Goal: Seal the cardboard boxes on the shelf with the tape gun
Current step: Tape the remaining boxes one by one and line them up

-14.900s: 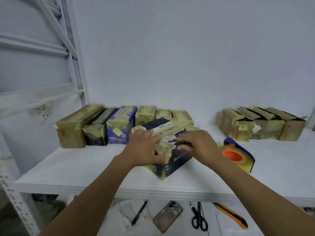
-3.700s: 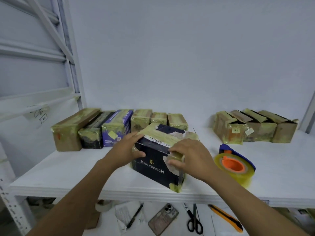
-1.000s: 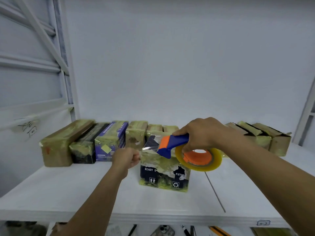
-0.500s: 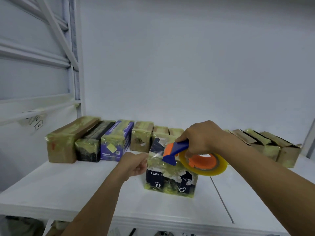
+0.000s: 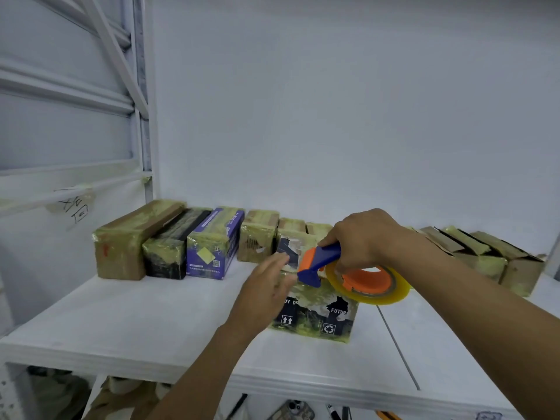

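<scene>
Under shelf front: phone (image 5: pixel 292 412), cut off by frame bottom.
Edges: dark printed cardboard box (image 5: pixel 318 316) stands mid white shelf board (image 5: pixel 121 322), back from front lip, apart from both rows.
Left: left hand (image 5: pixel 266 292) blurred, fingers straight, holding nothing; box contact unclear.
Right: right hand (image 5: pixel 363 237) grips blue-and-orange tape gun (image 5: pixel 321 262) over box top, hiding it.
Box look: yellowish tape wrap, upright.
Back wall: taped boxes (image 5: pixel 212 237) left, brown cardboard boxes (image 5: pixel 485 256) right.

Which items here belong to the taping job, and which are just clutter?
Job: tape gun in the right hand; dark box under it, left hand by it; left box row and right box row on the shelf.
Clutter: phone and pen below the shelf; handwritten label on the rack.
</scene>
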